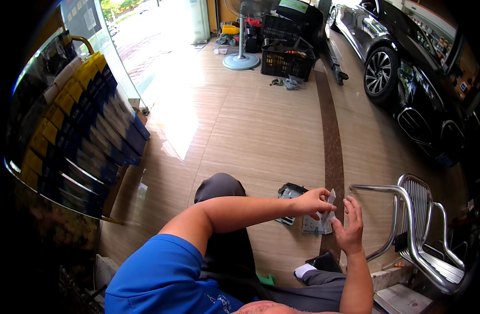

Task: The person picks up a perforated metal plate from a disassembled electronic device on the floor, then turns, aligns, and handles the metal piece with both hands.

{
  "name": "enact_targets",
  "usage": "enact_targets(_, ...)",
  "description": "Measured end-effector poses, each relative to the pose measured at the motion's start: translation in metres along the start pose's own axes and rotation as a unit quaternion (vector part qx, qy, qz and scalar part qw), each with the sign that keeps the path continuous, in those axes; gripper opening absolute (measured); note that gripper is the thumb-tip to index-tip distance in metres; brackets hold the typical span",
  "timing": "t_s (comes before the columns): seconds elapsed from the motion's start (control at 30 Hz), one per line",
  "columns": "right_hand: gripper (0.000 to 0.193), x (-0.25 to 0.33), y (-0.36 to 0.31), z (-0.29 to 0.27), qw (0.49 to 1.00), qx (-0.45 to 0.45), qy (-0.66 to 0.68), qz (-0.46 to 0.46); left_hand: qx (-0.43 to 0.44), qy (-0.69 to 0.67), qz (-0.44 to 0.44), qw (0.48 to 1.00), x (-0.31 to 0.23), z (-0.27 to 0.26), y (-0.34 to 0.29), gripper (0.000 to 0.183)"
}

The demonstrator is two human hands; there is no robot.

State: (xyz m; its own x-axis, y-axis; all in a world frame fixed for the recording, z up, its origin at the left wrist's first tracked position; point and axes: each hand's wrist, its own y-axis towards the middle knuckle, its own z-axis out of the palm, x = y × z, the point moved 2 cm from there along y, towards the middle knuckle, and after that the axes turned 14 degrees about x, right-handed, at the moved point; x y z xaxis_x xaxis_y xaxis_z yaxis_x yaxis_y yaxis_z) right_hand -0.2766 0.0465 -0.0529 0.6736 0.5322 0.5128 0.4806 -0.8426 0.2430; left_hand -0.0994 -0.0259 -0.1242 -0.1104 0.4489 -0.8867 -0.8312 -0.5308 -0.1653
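Observation:
My left hand [310, 203] reaches across in front of me, its thumb and fingers closed on a thin, whitish, partly see-through piece [331, 198]. What the piece is I cannot make out. Facing it from the right is my right hand [350, 228], its fingers stretched out and apart, the thumb close to the piece. Below the hands lies a flat white printed box or card [310, 226], partly hidden by them. Beside my left wrist, a dark-edged tray or case with grey parts [289, 192] rests on the floor, partly covered by my forearm.
A metal chair [407, 230] stands close on the right, a black car [402, 78] beyond it. On the left is a rack of blue-and-yellow packages [88, 115]. Farther off are a fan base [241, 61] and black crates [287, 63]. A green object [266, 280] lies near my leg.

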Motion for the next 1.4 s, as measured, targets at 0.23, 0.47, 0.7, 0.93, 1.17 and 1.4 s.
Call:
enact_targets(0.23, 0.063, 0.0, 0.004, 0.002, 0.988, -0.015, 0.13, 0.076, 0.03, 0.17, 0.054, 0.983, 0.015, 0.001, 0.008, 0.066)
enact_targets(0.47, 0.069, -0.01, 0.002, 0.006, 0.979, 0.069, 0.15, 0.12, 0.037, 0.224, 0.11, 0.968, 0.009, 0.007, 0.004, 0.072)
enact_targets(0.7, 0.071, -0.009, 0.001, 0.007, 0.964, 0.07, 0.211, 0.146, 0.034, 0.321, 0.107, 0.941, -0.001, 0.011, -0.001, 0.073)
enact_targets(0.93, 0.069, -0.008, 0.0, 0.005, 0.978, 0.032, 0.171, 0.114, 0.07, 0.246, 0.112, 0.96, 0.003, 0.008, 0.001, 0.082)
enact_targets(1.17, 0.071, -0.001, 0.001, 0.0, 0.99, 0.011, 0.113, 0.081, 0.086, -0.009, -0.018, 0.996, 0.005, 0.002, -0.003, 0.077)
enact_targets(1.4, 0.072, -0.002, 0.0, 0.009, 0.995, 0.019, 0.084, 0.04, 0.136, -0.04, -0.028, 0.989, 0.004, 0.008, -0.006, 0.087)
